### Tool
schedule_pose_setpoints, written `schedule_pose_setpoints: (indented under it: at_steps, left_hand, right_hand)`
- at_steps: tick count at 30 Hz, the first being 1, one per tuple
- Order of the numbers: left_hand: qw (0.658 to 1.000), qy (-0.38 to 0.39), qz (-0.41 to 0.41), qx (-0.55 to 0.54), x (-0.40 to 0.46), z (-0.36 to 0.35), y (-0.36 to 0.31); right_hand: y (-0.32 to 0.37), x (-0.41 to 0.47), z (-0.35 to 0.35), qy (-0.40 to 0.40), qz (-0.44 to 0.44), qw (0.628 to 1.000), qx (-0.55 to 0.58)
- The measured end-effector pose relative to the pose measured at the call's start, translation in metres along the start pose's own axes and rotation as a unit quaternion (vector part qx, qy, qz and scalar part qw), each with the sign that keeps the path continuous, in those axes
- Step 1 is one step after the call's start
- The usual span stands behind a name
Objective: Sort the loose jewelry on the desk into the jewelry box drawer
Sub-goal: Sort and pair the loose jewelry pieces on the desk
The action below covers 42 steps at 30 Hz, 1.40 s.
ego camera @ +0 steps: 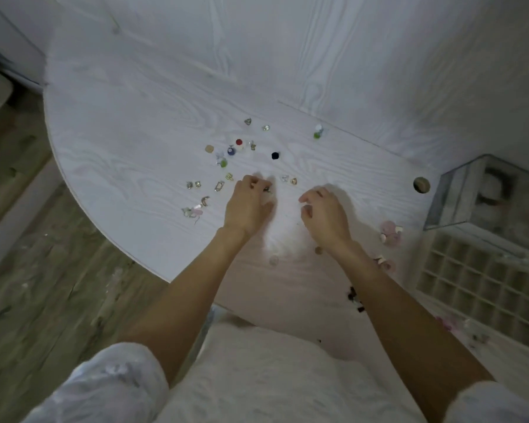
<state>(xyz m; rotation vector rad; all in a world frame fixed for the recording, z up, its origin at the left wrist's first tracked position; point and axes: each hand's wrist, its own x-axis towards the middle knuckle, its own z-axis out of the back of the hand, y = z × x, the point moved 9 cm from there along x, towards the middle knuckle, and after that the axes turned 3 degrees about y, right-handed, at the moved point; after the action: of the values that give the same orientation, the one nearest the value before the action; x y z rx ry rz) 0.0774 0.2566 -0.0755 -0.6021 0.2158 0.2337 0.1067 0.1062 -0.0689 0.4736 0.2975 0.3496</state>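
At the right edge of the white wood-grain desk (141,123) stands a clear jewelry box (471,190), its inside too blurred to read beyond dark and pale shapes, and in front of it the pulled-out jewelry box drawer (483,285) shows a grid of small square compartments; whether any compartment holds a piece cannot be told, as that corner is soft and partly cut off by the frame. Loose jewelry is scattered over the desk beyond and beside the hands: a red bead piece (239,142), a blue bead piece (231,151), a dark navy stud (275,155), a green and white piece (318,131), small gold earrings (193,185) to the left, and a pale pink shell-like cluster (391,233) near the drawer. More small pieces lie partly hidden under the right forearm, too dark and blurred to name. The left hand (248,206) has its fingers curled down on the desk, pinching a small metallic piece (267,189) at the fingertips, its form unclear. The right hand (326,213) hovers just beside it with fingers loosely curled and apart, holding nothing that shows. Two tiny earrings (289,179) lie just beyond the gap between the hands.
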Motion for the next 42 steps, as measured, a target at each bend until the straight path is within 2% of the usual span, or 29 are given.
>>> schedule_pose_setpoints:
  at_steps: [5, 10, 14, 17, 21, 23, 26, 28, 31, 34, 37, 40, 42]
  left_hand:
    - [0.999, -0.028, -0.015, -0.040, -0.011, 0.010, 0.016]
    - [0.997, -0.016, 0.002, -0.073, -0.014, 0.020, 0.029]
    - [0.997, -0.014, 0.006, -0.078, -0.012, 0.021, 0.030]
    - [0.997, -0.016, 0.011, -0.076, -0.009, 0.021, 0.031]
    - [0.998, -0.024, 0.018, -0.062, -0.005, 0.023, 0.032]
    - [0.998, -0.029, 0.015, -0.058, -0.008, 0.024, 0.032]
    - [0.995, -0.026, 0.011, -0.091, -0.018, 0.023, 0.034]
    - [0.994, -0.021, 0.003, -0.108, -0.028, 0.021, 0.029]
    - [0.988, -0.010, -0.032, -0.152, -0.042, 0.012, 0.005]
    - [0.978, 0.003, -0.070, -0.199, -0.043, 0.000, -0.023]
    - [0.975, 0.036, -0.109, -0.190, -0.031, -0.015, -0.061]
    - [0.976, 0.059, -0.125, -0.171, -0.013, -0.028, -0.092]
    - [0.977, 0.079, -0.126, -0.152, -0.001, -0.037, -0.108]
  right_hand:
    - [0.061, 0.057, 0.004, 0.029, 0.111, 0.993, -0.009]
    - [0.123, 0.121, -0.016, 0.055, 0.218, 0.972, -0.069]
    - [0.138, 0.147, -0.042, 0.095, 0.230, 0.952, -0.180]
    - [0.142, 0.148, -0.047, 0.071, 0.241, 0.936, -0.249]
    - [0.140, 0.129, -0.039, 0.061, 0.233, 0.944, -0.227]
    - [0.133, 0.111, -0.025, 0.048, 0.213, 0.964, -0.152]
    - [0.114, 0.069, 0.010, -0.021, 0.178, 0.983, -0.032]
    - [0.093, 0.037, 0.028, -0.058, 0.149, 0.987, 0.014]
    - [0.045, -0.011, 0.043, -0.079, 0.061, 0.993, 0.057]
    - [-0.005, -0.041, 0.060, -0.113, -0.028, 0.988, 0.104]
    - [-0.058, -0.058, 0.083, -0.165, -0.110, 0.970, 0.140]
    - [-0.100, -0.057, 0.098, -0.189, -0.167, 0.959, 0.128]
    - [-0.121, -0.048, 0.101, -0.176, -0.199, 0.957, 0.114]
